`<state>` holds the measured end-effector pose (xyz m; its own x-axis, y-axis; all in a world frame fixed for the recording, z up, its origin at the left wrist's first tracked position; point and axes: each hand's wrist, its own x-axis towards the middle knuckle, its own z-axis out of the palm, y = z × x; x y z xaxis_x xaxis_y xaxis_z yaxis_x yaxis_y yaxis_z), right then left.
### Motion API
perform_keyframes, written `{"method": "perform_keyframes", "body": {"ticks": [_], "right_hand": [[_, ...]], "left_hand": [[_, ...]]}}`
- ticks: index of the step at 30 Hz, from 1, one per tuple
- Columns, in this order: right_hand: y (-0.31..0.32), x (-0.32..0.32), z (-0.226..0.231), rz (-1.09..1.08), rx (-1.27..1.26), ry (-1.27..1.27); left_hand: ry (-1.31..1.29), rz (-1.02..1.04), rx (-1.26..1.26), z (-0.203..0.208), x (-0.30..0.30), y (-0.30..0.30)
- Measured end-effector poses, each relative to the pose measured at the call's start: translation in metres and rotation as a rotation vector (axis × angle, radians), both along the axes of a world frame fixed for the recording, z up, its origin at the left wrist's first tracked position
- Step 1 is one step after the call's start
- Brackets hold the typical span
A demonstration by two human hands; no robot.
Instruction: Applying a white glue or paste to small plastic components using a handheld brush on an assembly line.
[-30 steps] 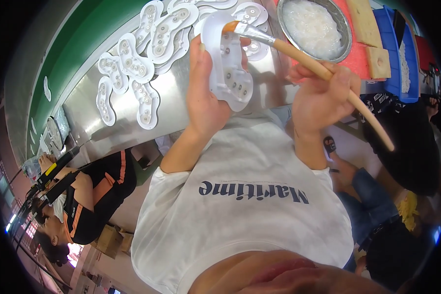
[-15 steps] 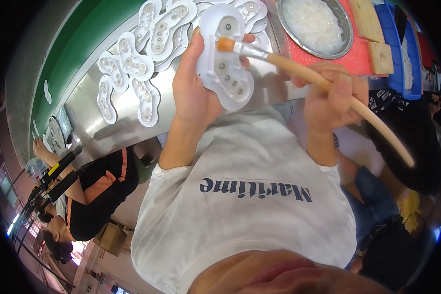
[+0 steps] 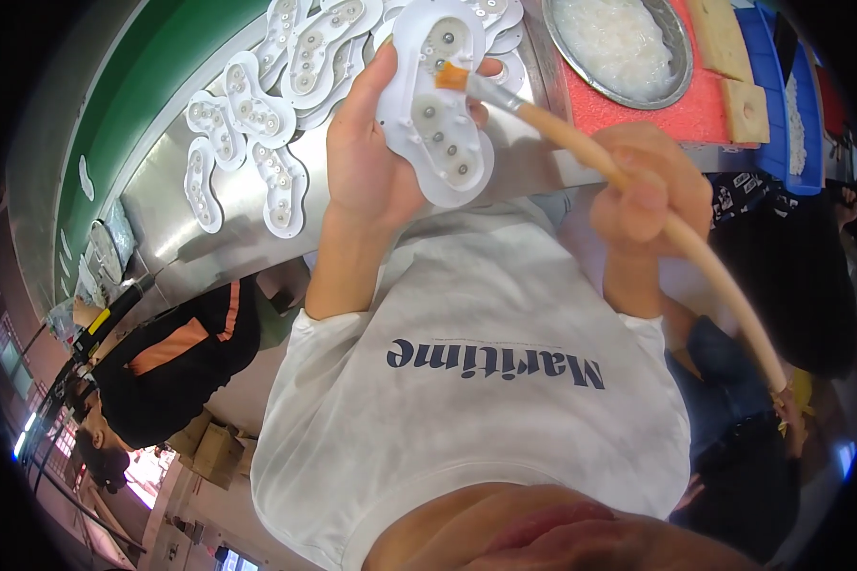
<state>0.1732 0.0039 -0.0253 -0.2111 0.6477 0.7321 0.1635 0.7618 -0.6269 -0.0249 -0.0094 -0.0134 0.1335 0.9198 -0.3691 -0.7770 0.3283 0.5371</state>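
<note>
My left hand (image 3: 376, 162) is closed around the edge of a white plastic housing (image 3: 435, 114), a wavy-outlined tray with gears and metal pins in its recess. My right hand (image 3: 649, 190) grips a long wooden-handled brush (image 3: 576, 143). Its orange bristles touch the upper part of the recess, by a gear. Several similar white housings (image 3: 255, 105) lie in overlapping piles on the metal table (image 3: 167, 214), beyond and left of my left hand. Past my right hand stands a round metal bowl (image 3: 687, 59) of whitish, translucent, grease-like stuff (image 3: 611, 49).
The bowl rests on a red pad (image 3: 671, 122) beside beige blocks (image 3: 745, 112). A blue bin (image 3: 769, 95) with white bits stands at far right. A green belt (image 3: 114, 105) curves along the left. Co-workers are at the left (image 3: 195, 357) and right (image 3: 800, 276).
The brush tip has shifted slightly right along the housing's recess, and its handle end has dropped lower. My right hand has turned a little. The housing stays in my left hand.
</note>
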Motion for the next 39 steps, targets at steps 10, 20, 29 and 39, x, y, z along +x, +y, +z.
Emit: {"method": "perform_keyframes", "body": {"ticks": [10, 20, 29, 39], "right_hand": [[0.028, 0.037, 0.002, -0.546, -0.155, 0.353], [0.061, 0.022, -0.022, -0.411, -0.389, 0.194], [0.06, 0.038, -0.009, -0.537, -0.375, 0.25], [0.023, 0.041, 0.02, -0.459, -0.391, 0.489]], "left_hand": [[-0.109, -0.079, -0.049, -0.022, 0.001, -0.006], [-0.081, -0.116, -0.067, -0.033, 0.003, 0.003], [-0.087, -0.147, -0.063, -0.029, 0.007, 0.013], [-0.025, -0.138, -0.038, -0.025, 0.014, 0.024]]}}
